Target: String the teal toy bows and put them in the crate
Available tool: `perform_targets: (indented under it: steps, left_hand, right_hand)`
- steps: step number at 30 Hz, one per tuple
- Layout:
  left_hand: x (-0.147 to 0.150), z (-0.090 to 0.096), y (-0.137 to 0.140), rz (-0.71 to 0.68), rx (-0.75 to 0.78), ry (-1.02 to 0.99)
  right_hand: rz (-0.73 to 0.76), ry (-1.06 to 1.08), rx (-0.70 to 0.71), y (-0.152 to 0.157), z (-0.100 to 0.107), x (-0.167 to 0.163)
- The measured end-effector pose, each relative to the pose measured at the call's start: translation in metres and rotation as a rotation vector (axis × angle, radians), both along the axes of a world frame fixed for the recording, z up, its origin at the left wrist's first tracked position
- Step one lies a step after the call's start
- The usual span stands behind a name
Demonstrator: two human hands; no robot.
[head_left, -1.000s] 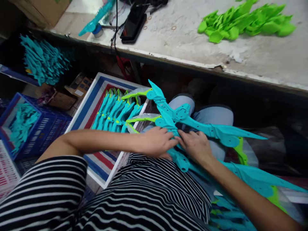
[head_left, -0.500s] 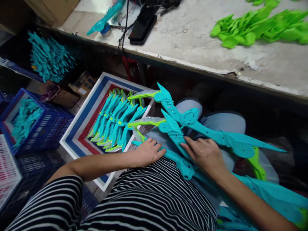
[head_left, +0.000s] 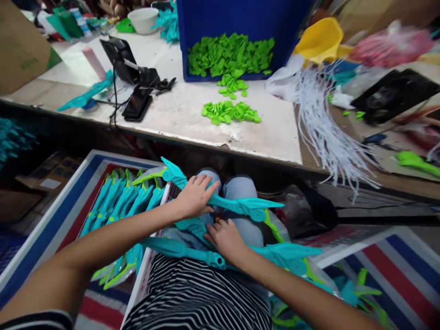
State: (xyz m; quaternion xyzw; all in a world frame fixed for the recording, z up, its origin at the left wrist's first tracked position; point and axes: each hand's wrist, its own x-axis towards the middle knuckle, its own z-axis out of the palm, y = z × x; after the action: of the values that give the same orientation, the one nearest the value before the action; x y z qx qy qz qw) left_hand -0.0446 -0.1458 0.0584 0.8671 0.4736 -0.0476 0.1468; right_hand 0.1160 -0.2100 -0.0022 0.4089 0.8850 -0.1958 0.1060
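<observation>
Several teal plastic toy bows with lime-green ends and clear film lie across my lap. My left hand [head_left: 197,195] is closed over the middle of the farthest toy bow [head_left: 240,205]. Just nearer to me, my right hand [head_left: 227,238] has its fingers bent onto the toy bow [head_left: 194,229] under it; its fingertips are partly hidden. The nearest toy bow [head_left: 175,248] rests against my striped shirt and passes beneath my right forearm. To the left, a row of like toy bows [head_left: 118,197] fills part of a white-rimmed crate [head_left: 92,156] lined with striped cloth.
On the workbench [head_left: 172,123] ahead are a pile of green pieces [head_left: 230,112], a blue bin [head_left: 237,18] with more, a phone [head_left: 137,107] and a bundle of white strings [head_left: 323,123]. Another striped-lined crate [head_left: 395,270] stands at right.
My left hand has moved from the nearest toy bow to the farthest one. My right hand stays near the middle bow. The view has swung up and right, showing more bench.
</observation>
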Motion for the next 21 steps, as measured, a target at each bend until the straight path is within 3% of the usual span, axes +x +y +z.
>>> perform_targets:
  steps: [5,9,13,18,21]
  left_hand:
    - [0.017,-0.037,0.053,0.159,-0.142,-0.001]
    - [0.012,-0.058,0.053,0.302,-0.215,-0.158]
    - [0.028,-0.069,0.049,0.447,-0.274,-0.311]
    - [0.052,-0.072,0.081,0.387,-0.4,-0.345]
    - [0.059,-0.073,0.093,0.427,-0.444,-0.311]
  right_hand:
    - [-0.029,-0.086,-0.02,-0.015,-0.001,0.001]
    - [-0.114,-0.067,-0.083,-0.009,-0.001,0.008]
    - [-0.098,-0.033,-0.169,0.004,0.001,0.006]
    - [-0.058,-0.043,-0.219,0.007,0.005,-0.001]
    - [0.029,-0.01,-0.221,0.025,0.019,0.002]
